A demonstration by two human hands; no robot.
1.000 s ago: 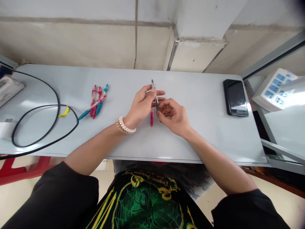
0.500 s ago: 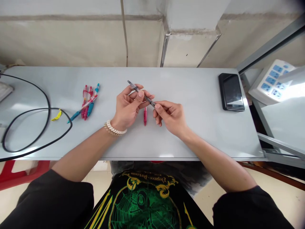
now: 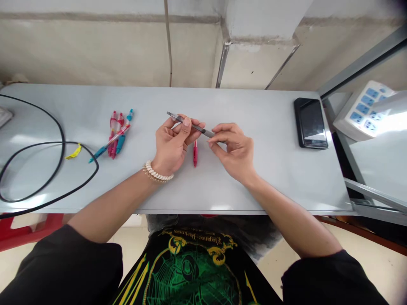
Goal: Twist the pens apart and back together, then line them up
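A slim dark grey pen (image 3: 199, 128) with a clear end slants across the space above the table, held between both hands. My left hand (image 3: 174, 142) grips its middle, thumb on top and fingers beneath. At the pen's lower right end, my right hand (image 3: 235, 152) pinches the grey tip between thumb and fingers. Below the pen, a pink pen (image 3: 195, 154) lies upright in the view on the table, its top partly hidden by my left fingers. A coiled white bracelet (image 3: 157, 173) circles my left wrist.
Several pink and blue pens (image 3: 115, 134) lie in a pile on the left of the grey table (image 3: 270, 182). A black cable (image 3: 63, 152) with a yellow tag (image 3: 73, 151) loops at far left. A black device (image 3: 310, 123) sits at right, near a white power strip (image 3: 365, 111).
The pen has tilted flatter, with its clear end lower. My right hand has shifted slightly right and changed its pinch on the tip; my left hand keeps its hold.
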